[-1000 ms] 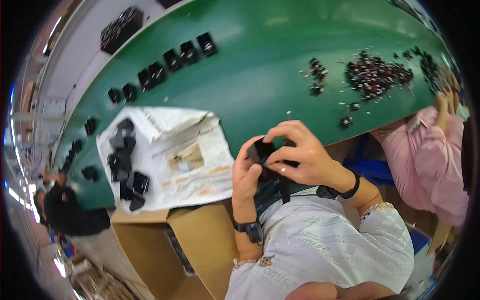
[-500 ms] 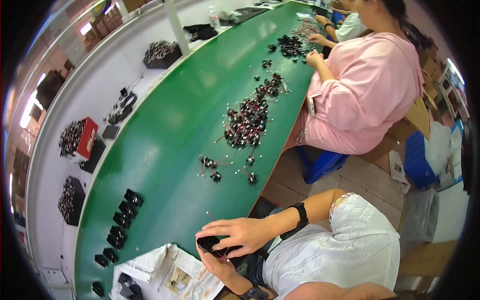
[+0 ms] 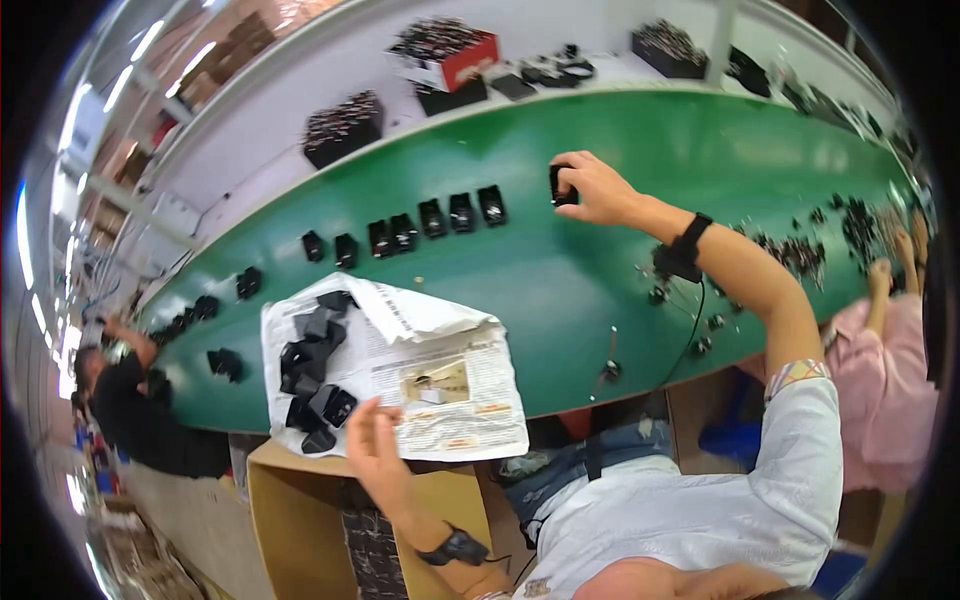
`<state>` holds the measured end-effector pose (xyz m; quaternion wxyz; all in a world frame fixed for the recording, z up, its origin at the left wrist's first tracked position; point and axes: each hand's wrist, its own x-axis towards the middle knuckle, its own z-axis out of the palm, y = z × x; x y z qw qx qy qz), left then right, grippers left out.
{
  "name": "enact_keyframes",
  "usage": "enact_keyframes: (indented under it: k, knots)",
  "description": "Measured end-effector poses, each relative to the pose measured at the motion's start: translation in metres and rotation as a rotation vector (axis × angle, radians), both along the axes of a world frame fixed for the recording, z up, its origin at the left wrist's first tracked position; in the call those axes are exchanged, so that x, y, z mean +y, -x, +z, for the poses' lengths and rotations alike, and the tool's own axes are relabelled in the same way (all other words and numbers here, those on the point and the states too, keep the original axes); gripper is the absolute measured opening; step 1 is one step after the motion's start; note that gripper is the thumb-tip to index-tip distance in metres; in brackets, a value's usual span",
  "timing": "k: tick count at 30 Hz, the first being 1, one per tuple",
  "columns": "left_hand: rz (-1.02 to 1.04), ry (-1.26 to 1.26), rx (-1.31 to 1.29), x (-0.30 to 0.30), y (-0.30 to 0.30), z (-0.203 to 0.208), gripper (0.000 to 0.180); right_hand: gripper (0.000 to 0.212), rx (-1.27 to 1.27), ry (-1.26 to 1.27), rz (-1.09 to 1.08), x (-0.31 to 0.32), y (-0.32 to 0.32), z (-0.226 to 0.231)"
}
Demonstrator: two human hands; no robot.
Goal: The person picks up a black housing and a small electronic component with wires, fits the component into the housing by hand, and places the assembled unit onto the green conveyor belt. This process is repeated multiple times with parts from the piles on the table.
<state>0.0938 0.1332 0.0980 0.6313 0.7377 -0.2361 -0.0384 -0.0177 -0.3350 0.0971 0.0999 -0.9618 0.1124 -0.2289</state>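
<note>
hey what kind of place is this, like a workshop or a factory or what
Most likely a factory assembly line. A long green belt carries a row of small black parts; the right hand holds one part over it, the left hand reaches a pile on newspaper, and other workers sit alongside.

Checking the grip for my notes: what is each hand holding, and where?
The right hand pinches a small black part by its sides on the green belt; the left hand holds nothing.
</note>
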Motion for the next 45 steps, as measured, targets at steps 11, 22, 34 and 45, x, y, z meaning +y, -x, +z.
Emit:
enact_keyframes:
  k: [11,22,34,45]
  knots:
    - [0.193,-0.974,-0.432,0.049,-0.09,0.016,0.056,0.032,0.172,-0.111,0.031,-0.017,-0.08,-0.064]
    - [-0.089,-1.478,-0.348,0.08,-0.178,-0.015,0.093,0.031,0.452,-0.299,0.175,0.094,0.104,0.044]
    - [-0.056,-1.598,-0.587,0.03,-0.149,-0.027,0.067,0.023,-0.003,-0.536,-0.23,0.181,0.154,-0.07]
    - [-0.249,-1.196,-1.052,0.05,-0.172,-0.075,0.025,0.013,-0.357,-0.551,-0.259,0.177,0.154,-0.092]
